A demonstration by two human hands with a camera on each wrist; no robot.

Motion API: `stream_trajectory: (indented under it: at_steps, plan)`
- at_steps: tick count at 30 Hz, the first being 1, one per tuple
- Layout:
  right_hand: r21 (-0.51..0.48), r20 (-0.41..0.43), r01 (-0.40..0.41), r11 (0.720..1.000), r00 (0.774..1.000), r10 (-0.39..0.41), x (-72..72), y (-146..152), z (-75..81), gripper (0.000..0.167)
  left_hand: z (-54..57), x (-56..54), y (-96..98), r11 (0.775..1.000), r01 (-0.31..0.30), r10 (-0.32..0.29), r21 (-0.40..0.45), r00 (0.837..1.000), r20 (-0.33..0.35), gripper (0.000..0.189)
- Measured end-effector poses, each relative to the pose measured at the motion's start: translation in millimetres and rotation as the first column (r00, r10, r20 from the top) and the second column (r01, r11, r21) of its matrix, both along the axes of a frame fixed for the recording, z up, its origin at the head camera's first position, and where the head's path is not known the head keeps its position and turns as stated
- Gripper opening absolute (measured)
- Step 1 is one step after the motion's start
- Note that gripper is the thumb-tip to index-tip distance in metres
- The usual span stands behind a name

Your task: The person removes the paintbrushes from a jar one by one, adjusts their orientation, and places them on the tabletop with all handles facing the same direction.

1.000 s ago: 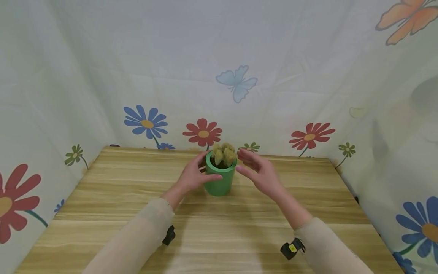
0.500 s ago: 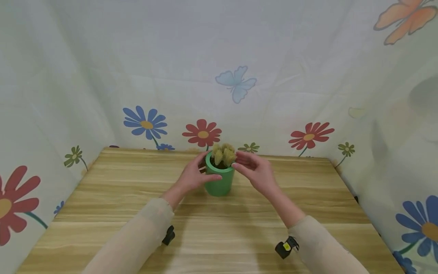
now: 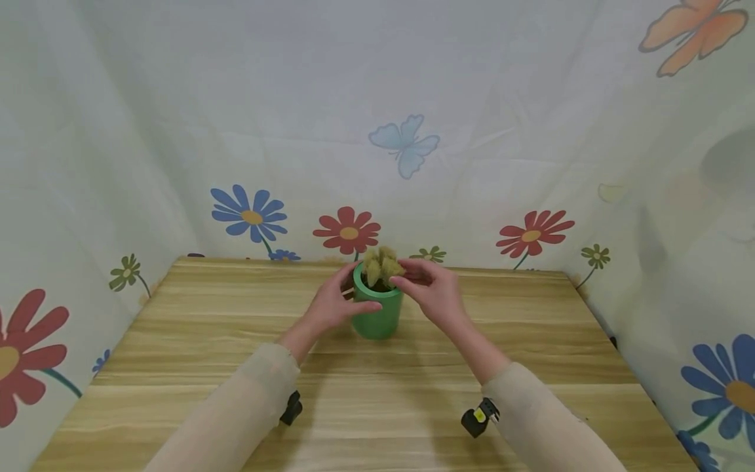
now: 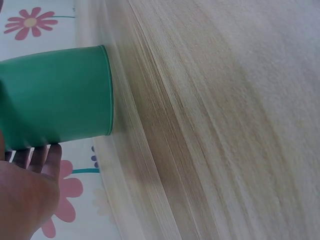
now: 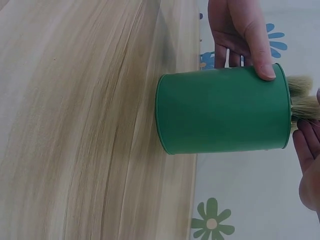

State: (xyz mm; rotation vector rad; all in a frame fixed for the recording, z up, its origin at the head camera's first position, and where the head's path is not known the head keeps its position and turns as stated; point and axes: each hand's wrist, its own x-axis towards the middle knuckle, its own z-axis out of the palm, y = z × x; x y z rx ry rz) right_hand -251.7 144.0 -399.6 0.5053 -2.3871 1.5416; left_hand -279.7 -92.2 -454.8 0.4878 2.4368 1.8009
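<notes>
A green cylindrical pot [image 3: 375, 319] stands upright on the wooden table, dark filling inside its rim. Tan bristly tufts [image 3: 380, 265] rise out of it. My left hand [image 3: 332, 303] grips the pot from the left, thumb across the front and fingers round behind; in the right wrist view the left thumb lies on the wall near the rim. At the right side of the opening, my right hand [image 3: 438, 292] has its thumb in front of one bristly tuft [image 5: 305, 107] and its fingers curled behind it. The tuft's lower end is hidden inside the pot.
The wood-grain table [image 3: 366, 406] reaches back to a white cloth backdrop [image 3: 295, 98] printed with flowers and butterflies. Cloth also hangs along both sides. A small black camera [image 3: 474, 421] hangs below the right sleeve, another black camera [image 3: 291, 408] by the left sleeve.
My right hand has moved left from beside the pot onto the tufts, its thumb and fingers closing in around one. My left hand and the pot stay where they were.
</notes>
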Motion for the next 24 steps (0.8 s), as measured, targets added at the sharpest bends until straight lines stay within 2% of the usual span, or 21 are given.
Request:
stream_trajectory:
  at_steps: [15, 24]
  plan:
    - [0.004, -0.086, 0.06, 0.998, 0.995, -0.06, -6.3, -8.3, -4.6, 0.019, -7.4, -3.7, -2.9, 1.0, 0.008, -0.008, 0.012, 1.0, -0.006, 0.093]
    - [-0.016, -0.099, 0.046, 0.999, 0.994, -0.047, -5.3, -5.0, 8.3, 0.018, -6.7, -3.5, -3.2, 1.0, 0.006, -0.006, 0.013, 1.0, 0.003, 0.092]
